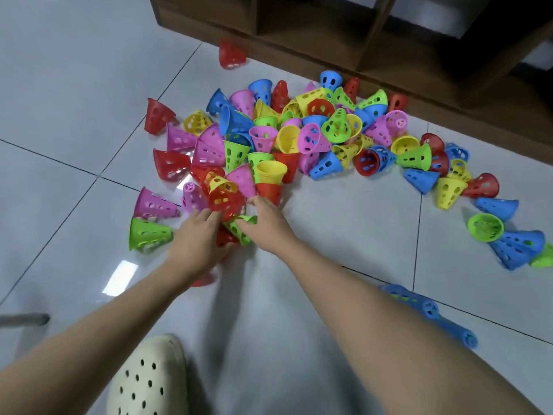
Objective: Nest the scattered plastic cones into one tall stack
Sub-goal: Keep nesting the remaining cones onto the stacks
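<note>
Left hand [196, 238] grips a red cone [226, 205]; right hand [264, 223] pinches a green cone [244, 227] just below it.

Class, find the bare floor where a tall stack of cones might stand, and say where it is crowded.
Bare tile lies between the right forearm and the curved row of cones, and left of the lone red cone. It is crowded in the main pile beside the wooden shelf.
</note>
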`<act>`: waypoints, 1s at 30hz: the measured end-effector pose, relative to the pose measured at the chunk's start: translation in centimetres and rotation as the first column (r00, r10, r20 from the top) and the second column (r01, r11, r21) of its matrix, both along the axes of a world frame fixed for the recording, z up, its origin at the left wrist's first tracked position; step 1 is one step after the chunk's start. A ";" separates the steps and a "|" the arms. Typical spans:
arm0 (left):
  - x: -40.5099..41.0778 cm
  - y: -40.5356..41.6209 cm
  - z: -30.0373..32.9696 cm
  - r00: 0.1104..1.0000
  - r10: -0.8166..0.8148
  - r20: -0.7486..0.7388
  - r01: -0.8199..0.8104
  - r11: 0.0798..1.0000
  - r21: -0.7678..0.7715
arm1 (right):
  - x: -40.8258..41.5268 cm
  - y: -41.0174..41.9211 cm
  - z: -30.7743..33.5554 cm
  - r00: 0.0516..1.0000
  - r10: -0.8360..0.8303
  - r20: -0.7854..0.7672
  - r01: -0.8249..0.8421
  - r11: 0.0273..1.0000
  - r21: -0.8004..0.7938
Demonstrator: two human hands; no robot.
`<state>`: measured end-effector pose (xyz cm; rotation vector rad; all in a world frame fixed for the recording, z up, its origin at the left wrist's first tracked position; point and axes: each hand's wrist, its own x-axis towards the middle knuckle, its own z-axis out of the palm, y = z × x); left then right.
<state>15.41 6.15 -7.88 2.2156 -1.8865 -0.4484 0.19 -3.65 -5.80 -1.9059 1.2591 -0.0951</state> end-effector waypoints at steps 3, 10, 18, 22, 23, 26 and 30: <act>0.6 0.6 -0.8 0.998 -0.058 -0.019 0.056 0.996 -0.075 | 0.3 0.4 -2.3 0.999 -0.045 0.001 0.045 0.998 0.032; -0.1 2.4 -2.1 0.952 0.130 -0.276 -0.099 0.988 0.120 | -1.1 -0.1 -2.4 0.982 -0.004 -0.188 -0.006 0.999 -0.052; -1.8 0.8 -2.5 0.952 0.183 -0.244 -0.147 0.976 0.159 | -3.3 1.4 -1.2 0.754 0.185 -0.631 -0.287 0.956 -0.062; -2.0 1.3 -1.7 0.929 0.122 -0.348 -0.075 0.987 0.144 | -5.2 2.4 0.0 0.920 -0.050 -0.388 0.054 0.999 0.001; -2.2 1.4 -1.2 0.917 0.120 -0.382 -0.073 0.988 0.137 | -5.7 2.2 1.0 0.945 -0.121 -0.305 0.136 0.990 0.028; -3.6 1.5 1.6 0.856 0.108 -0.505 -0.087 0.994 0.066 | -8.0 1.7 5.2 0.968 -0.215 -0.130 0.219 0.975 0.022; -7.2 0.3 6.2 0.731 0.114 -0.673 -0.170 0.985 -0.017 | -11.9 1.7 12.5 0.969 -0.248 0.001 0.248 0.967 -0.054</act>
